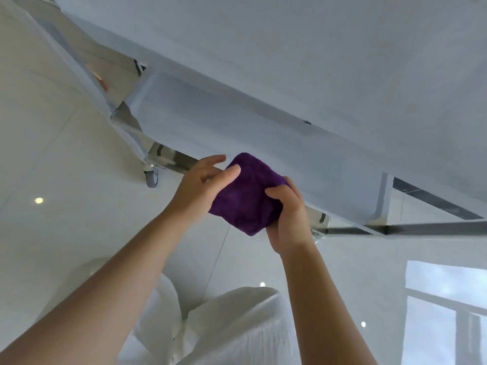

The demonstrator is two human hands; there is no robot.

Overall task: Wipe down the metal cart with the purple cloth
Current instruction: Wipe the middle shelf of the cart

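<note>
Below the cart (263,75) I see the bunched purple cloth (247,196); my left hand (208,180) cups it with loosely curled fingers, my right hand (287,214) pinches its corner.

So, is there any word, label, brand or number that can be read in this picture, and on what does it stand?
None: no readable text on the cart, the cloth, the floor or the white clothing.

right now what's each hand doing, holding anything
Left hand: grips the purple cloth.
Right hand: grips the same cloth.
</note>
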